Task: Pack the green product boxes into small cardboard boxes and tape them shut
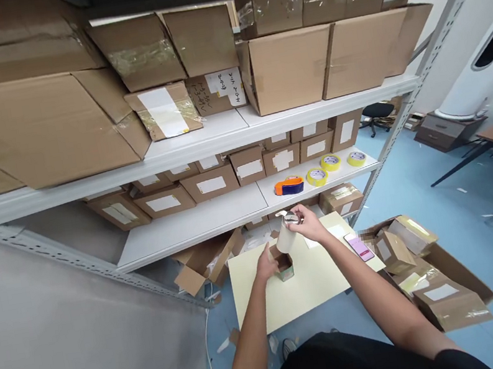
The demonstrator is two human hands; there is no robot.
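Observation:
My right hand (307, 223) grips the top of a white bottle (286, 239) by its silvery lid, its fingers closed round it. The bottle is tilted and its lower end is over the opening of a small open box (286, 273) with a greenish side. My left hand (266, 264) is closed on the left side of that box, which stands on a pale yellow table (312, 280). Whether the bottle's base is inside the box or just above it, I cannot tell. A white paper (312, 243) lies behind the bottle, and a phone (360, 247) with a lit pink screen is at the table's right.
A metal shelf (214, 215) stands before me with cardboard boxes, several yellow tape rolls (317, 177) and an orange-and-blue tape dispenser (289, 186). An open carton (207, 263) is left of the table. More cartons (449, 295) sit on the floor at right.

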